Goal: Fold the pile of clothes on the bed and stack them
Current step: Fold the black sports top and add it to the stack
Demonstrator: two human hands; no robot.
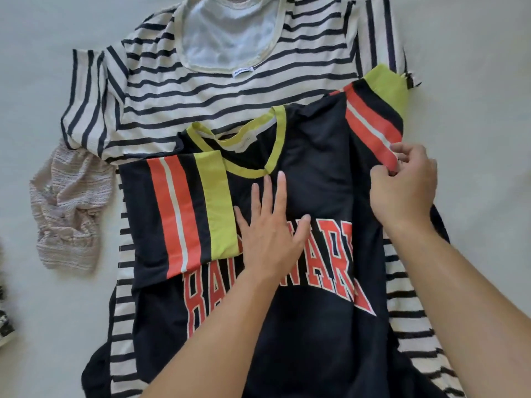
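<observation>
Right hand (403, 186) pinching black jersey (316, 326) sleeve, left hand (268, 225) flat on it

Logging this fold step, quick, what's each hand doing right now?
Left hand: open, pressed flat on the black jersey, holding nothing.
Right hand: closed, pinching the jersey's striped sleeve.

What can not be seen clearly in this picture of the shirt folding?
Head view only:
- Chest lettering on the dark shirt: middle letters hidden under the left hand.
- Striped shirt: lower body covered by the dark shirt.
- Label at its collar: too small to read.
- Patterned item: cut off by the left edge.
</observation>
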